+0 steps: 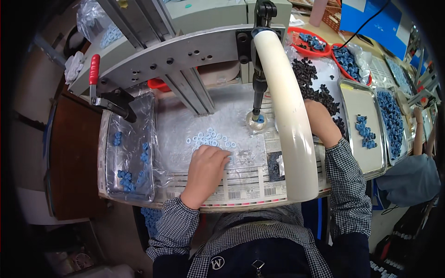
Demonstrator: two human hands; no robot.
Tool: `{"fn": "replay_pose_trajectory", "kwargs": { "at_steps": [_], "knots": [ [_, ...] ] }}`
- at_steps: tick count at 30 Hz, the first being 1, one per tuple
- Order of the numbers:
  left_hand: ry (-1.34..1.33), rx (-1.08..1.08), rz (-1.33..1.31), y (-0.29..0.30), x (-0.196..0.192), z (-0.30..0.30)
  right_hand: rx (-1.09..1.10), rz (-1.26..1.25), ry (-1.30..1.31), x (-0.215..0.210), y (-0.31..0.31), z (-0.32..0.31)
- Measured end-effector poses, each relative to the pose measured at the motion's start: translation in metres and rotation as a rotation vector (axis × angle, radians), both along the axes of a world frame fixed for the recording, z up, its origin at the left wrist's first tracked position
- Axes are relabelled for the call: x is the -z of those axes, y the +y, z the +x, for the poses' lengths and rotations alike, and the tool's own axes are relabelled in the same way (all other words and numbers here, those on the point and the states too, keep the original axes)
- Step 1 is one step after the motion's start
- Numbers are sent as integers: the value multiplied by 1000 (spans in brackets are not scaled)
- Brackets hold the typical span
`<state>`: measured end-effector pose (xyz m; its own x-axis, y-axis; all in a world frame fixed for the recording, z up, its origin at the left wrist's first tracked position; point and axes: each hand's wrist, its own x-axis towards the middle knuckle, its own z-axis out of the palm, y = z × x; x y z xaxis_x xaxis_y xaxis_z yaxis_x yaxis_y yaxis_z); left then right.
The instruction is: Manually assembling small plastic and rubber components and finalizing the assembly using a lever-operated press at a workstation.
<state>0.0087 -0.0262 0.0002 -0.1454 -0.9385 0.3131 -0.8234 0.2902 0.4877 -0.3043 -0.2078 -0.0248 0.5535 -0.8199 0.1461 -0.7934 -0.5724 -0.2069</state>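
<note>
My left hand [206, 167] is at the near edge of a loose heap of light blue rings [210, 135] on the plastic-covered worktop. Its fingers are bent and pressed together, and the fingertips are hidden among the rings. My right hand [321, 121] reaches behind the long cream-coloured curved lever [292, 125] to the pile of small black parts [320, 95]; the lever hides its fingers. Between the hands, the press's dark plunger [257, 99] points down at a round holder [256, 121] with a blue piece in it.
A clear-lined tray [150, 194] with blue parts lies left, below a red-handled clamp [94, 74]. The metal press frame [185, 53] spans the bench. On the right are metal trays [354, 157] and red baskets [296, 31] of parts. Another person's arm [418, 129] shows far right.
</note>
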Motion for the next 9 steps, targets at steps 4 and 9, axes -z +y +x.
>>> {"fn": "replay_pose_trajectory", "kwargs": {
  "at_steps": [4,9],
  "knots": [
    [-165,25,41,-3,3,-2,-1,-40,-43,0,5,2],
    [57,33,127,-4,15,3,5,-27,-80,1,4,-3]
  ]
}}
